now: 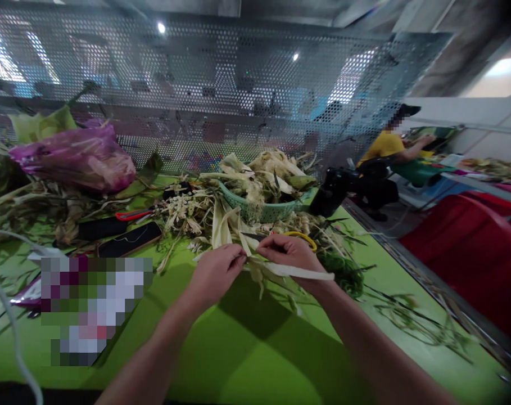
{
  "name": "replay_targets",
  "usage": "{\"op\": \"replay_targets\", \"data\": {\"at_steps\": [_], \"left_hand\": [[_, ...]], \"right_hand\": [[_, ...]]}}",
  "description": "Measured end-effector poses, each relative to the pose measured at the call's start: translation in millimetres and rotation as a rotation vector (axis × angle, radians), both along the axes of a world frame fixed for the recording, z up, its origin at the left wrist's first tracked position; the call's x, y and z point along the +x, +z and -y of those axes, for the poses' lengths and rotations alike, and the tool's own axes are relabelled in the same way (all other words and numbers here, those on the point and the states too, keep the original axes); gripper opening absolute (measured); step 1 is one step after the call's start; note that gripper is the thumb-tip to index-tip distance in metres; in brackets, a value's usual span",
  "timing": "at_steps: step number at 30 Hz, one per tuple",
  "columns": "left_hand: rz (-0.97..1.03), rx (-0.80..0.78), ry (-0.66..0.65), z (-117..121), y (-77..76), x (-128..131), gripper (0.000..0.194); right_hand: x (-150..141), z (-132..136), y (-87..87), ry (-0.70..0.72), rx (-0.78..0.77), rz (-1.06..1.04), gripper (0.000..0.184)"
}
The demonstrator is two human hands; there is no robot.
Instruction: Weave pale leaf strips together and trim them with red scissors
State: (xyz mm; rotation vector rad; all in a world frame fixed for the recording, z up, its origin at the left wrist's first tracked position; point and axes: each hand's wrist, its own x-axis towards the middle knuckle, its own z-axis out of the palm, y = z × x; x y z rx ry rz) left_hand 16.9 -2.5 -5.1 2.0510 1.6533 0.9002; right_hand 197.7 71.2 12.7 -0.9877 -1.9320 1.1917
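Husk strips [301, 271] are spanning the small gap between two hands at the middle of the green worktop [255, 360], well back from its near edge. The left hand [221, 269] is pinching them between thumb and fingers; the right hand [291, 254] is pinching them just beside, with one pale end crossing its wrist and pointing toward the right edge. Green surface is showing between the forearms down to the near edge, giving the widest room for moving. On the far side, room is narrowing: scissors with yellow handles [310, 242] are lying right behind the right hand, and a teal basket [270, 211] heaped with dry husks [276, 169] is sitting nearer the far edge. A green stringy bundle [343, 275] is lying by the right wrist, and thin stems [424, 320] are trailing toward the right edge. Toward the left edge, a flat black item [131, 241] and a pixelated item [103, 309] are lying, while a white cable [13, 323] is crossing the near left corner. A purple plastic bag [78, 157] is filling the far left corner. A perforated metal screen [188, 101] is standing along the far edge; beyond the right edge, a red chair [457, 247] is standing and a person in yellow [385, 146] is sitting.
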Motion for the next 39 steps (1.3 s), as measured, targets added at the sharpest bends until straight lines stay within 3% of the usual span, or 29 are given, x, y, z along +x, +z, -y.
{"op": "replay_targets", "data": {"at_steps": [4,11,14,16,19,21,24,26,29,31,33,35,37,39], "left_hand": [[-0.205,0.019,0.153,2.0,3.1,-6.4,0.02],[-0.227,0.017,0.299,1.7,10.2,-16.8,0.024],[-0.106,-0.003,0.205,1.8,13.0,-17.6,0.021],[0.064,-0.09,0.021,2.9,14.2,-15.7,0.02],[0.42,-0.284,-0.29,6.5,14.5,-10.7,0.02],[0.672,-0.373,-0.38,9.1,13.5,-7.1,0.019],[1.037,-0.426,-0.345,11.3,10.7,-3.0,0.02],[1.232,-0.437,-0.295,11.1,9.0,-1.1,0.02],[1.43,-0.45,-0.226,9.0,7.1,0.7,0.02],[1.51,-0.46,-0.163,7.3,6.0,1.7,0.02],[1.551,-0.47,-0.112,5.7,5.0,2.9,0.02],[1.567,-0.474,-0.107,4.5,4.4,4.7,0.021],[1.575,-0.467,-0.126,3.8,4.8,6.9,0.021],[1.577,-0.476,-0.127,3.5,5.9,8.7,0.023]], "right_hand": [[21.7,-4.7,14.5,0.042,-0.262,-0.192,0.023],[61.9,-4.2,44.5,-0.03,-0.187,-0.611,0.024],[67.8,-10.2,49.0,-0.135,-0.136,-0.739,0.019],[67.5,-18.1,46.1,-0.206,-0.077,-0.765,0.019],[64.9,-32.7,33.1,-0.322,0.061,-0.671,0.015],[63.8,-42.0,21.6,-0.427,0.149,-0.494,0.015],[62.4,-50.1,8.2,-0.437,0.302,-0.061,0.018],[58.6,-48.1,6.0,-0.414,0.494,0.2,0.021],[43.1,-30.7,11.4,-0.389,0.667,0.238,0.026],[26.2,-12.1,15.9,-0.297,0.478,0.053,0.024],[7.1,7.0,17.2,-0.113,0.123,-0.145,0.031],[-10.4,21.9,14.5,0.043,-0.136,-0.291,0.038],[-23.3,30.6,8.9,0.131,-0.323,-0.354,0.043],[-30.5,33.3,2.3,0.134,-0.427,-0.388,0.043]]}}
